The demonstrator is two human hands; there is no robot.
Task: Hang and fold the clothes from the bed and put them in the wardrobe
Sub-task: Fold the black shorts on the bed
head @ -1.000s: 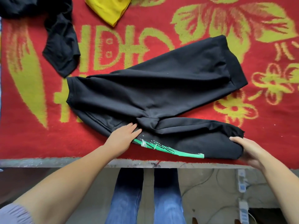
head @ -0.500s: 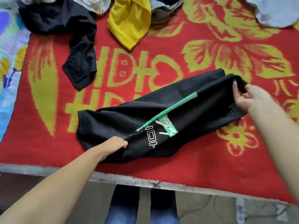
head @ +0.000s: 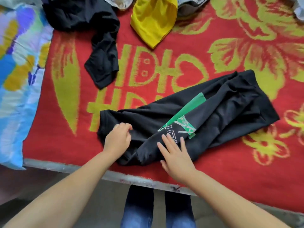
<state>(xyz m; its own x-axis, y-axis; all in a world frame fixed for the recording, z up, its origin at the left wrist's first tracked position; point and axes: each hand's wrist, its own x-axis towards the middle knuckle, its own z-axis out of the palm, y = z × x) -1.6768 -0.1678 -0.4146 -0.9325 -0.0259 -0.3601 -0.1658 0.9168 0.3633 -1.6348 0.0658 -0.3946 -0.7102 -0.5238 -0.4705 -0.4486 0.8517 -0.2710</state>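
Two legs in blue jeans (head: 158, 211) stood nearest, at the bed's grey edge (head: 115, 175). Left hand (head: 117, 140): rested on the near-left end of the black trousers (head: 230, 116), its fingers (head: 125, 126) loosely curled over the cloth; whether they pinched it could not be told. Right hand (head: 176, 155): lay flat on the same garment, fingers (head: 166, 140) straight and spread, pressing the fabric just below the white lettering. Black trousers: folded lengthwise, lying slantwise on the red blanket (head: 65, 129) close to the bed's near edge, one end by the left hand, the other running up to the right; a green stripe (head: 189, 109) and green printed patch showed on the upper layer. Red blanket: patterned with yellow flowers and characters, covering the bed. Blue patterned sheet (head: 14, 79): at the left, beside the blanket. Farther back, a black garment (head: 102, 63) lay crumpled, one part trailing toward the trousers yet apart from them. Yellow garment (head: 153, 20): at the far edge, right of the black one. Pale clothing (head: 189, 5): partly visible beyond it, too cut off to identify.
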